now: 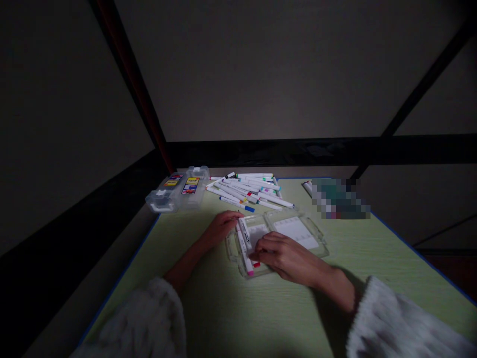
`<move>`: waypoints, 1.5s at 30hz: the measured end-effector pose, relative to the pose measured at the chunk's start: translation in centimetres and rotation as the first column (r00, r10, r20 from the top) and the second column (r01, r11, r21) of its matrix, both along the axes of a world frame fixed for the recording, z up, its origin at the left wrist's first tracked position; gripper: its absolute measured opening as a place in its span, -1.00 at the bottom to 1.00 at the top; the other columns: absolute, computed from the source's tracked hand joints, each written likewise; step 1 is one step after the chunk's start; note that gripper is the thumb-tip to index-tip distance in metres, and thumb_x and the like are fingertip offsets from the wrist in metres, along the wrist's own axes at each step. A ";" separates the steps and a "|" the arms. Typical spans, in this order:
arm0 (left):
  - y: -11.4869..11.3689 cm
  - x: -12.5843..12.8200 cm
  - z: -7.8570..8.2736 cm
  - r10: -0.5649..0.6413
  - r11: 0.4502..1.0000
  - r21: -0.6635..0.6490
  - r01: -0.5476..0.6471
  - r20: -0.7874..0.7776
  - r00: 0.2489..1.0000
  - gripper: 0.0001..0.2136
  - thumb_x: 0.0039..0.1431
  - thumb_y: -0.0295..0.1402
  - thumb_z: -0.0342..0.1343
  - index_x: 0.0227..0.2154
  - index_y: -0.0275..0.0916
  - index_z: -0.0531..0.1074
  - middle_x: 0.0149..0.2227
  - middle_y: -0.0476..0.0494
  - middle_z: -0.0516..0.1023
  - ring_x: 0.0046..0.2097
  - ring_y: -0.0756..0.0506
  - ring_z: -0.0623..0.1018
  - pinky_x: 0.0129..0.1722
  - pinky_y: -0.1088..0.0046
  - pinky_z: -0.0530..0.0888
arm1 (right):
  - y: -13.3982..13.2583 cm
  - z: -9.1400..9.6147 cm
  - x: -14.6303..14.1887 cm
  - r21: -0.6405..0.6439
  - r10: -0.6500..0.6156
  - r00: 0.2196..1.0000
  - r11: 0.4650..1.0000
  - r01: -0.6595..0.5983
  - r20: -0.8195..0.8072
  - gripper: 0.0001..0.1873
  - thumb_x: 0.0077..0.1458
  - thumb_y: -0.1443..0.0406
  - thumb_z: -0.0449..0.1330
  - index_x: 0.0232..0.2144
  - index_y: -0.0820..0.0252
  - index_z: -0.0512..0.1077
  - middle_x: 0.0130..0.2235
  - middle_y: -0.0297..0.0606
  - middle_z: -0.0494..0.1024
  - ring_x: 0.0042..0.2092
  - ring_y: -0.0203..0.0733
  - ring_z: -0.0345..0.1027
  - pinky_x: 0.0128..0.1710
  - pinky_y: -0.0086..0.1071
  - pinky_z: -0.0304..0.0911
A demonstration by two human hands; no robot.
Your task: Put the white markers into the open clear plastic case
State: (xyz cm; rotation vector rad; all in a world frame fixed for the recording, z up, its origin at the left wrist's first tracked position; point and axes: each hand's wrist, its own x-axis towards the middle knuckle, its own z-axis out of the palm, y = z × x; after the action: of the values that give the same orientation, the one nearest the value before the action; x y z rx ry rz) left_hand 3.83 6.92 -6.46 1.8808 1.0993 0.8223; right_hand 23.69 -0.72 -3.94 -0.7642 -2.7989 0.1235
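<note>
Markers [244, 251] side by side in the left half of the open case [323, 251], on the near-middle part of the table [212, 308]; pink end [250, 273] outermost, red end [257, 264] just right of it. Right hand [281, 253] over the near end, fingers bent, thumb and forefinger almost meeting beside the red end; whether gripping or only pressing, cannot tell. Left hand [223, 223] at the far left corner, fingers loosely bent, tips touching near the far marker ends; any hold there too small to make out.

Likeliest trouble: a marker riding up on its neighbour or springing out, from uneven pressure at the near end. Also possible: the light case sliding or tipping, with a push against one edge only.

In the case's right half, a white sheet [296, 232] and no marker in view. At far left, a clear box [161, 203] with bright labels; contents, if any, impossible to tell. Beside it, a heap of loose markers [249, 189] lying crosswise. At far right, a blurred item [341, 199], unreadable.
</note>
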 end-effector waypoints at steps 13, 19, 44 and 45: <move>0.2 -0.2 -0.5 -0.075 0.988 0.134 0.082 -0.061 0.995 -0.76 -0.05 -0.50 -0.02 -0.33 -0.29 0.50 -0.25 -0.15 0.48 -0.15 -0.08 0.43 -0.10 0.42 0.32 | 0.3 -0.2 0.4 -0.007 -0.034 0.999 0.999 0.034 0.022 -0.61 0.07 0.46 -0.06 -0.04 0.22 0.30 -0.31 -0.20 0.39 -0.24 -0.20 0.22 -0.20 -0.31 0.13; -0.1 -0.1 -0.4 -0.072 0.985 0.151 0.087 -0.099 0.992 -0.74 -0.04 -0.50 -0.02 -0.30 -0.26 0.49 -0.22 -0.15 0.45 -0.13 -0.08 0.41 -0.07 0.39 0.31 | 0.4 -0.3 0.5 -0.041 -0.072 0.997 0.997 0.072 0.010 -0.59 0.06 0.46 -0.05 -0.03 0.22 0.29 -0.33 -0.21 0.39 -0.26 -0.22 0.23 -0.22 -0.34 0.14; -0.1 -0.2 -0.2 -0.117 0.981 0.144 0.132 -0.111 0.987 -0.71 -0.02 -0.54 -0.07 -0.26 -0.27 0.49 -0.25 -0.16 0.43 -0.16 -0.06 0.41 -0.12 0.40 0.32 | 0.6 -0.2 0.2 -0.247 -0.128 0.982 0.965 0.091 -0.136 -0.64 0.05 0.46 -0.03 -0.10 0.19 0.37 -0.28 -0.20 0.46 -0.24 -0.21 0.31 -0.23 -0.37 0.19; -0.1 -0.2 -0.2 -0.116 0.981 0.142 0.132 -0.114 0.987 -0.70 -0.02 -0.54 -0.07 -0.26 -0.26 0.49 -0.25 -0.16 0.43 -0.17 -0.06 0.41 -0.13 0.41 0.33 | 0.6 -0.2 0.2 -0.247 -0.129 0.983 0.964 0.093 -0.132 -0.64 0.06 0.46 -0.03 -0.11 0.19 0.38 -0.28 -0.20 0.46 -0.25 -0.21 0.31 -0.24 -0.37 0.19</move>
State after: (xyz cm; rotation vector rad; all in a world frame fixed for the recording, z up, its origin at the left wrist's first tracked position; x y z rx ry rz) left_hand 3.59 6.83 -6.69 2.1161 0.9941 0.7597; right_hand 23.91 -0.12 -4.12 -0.9243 -2.6228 0.4859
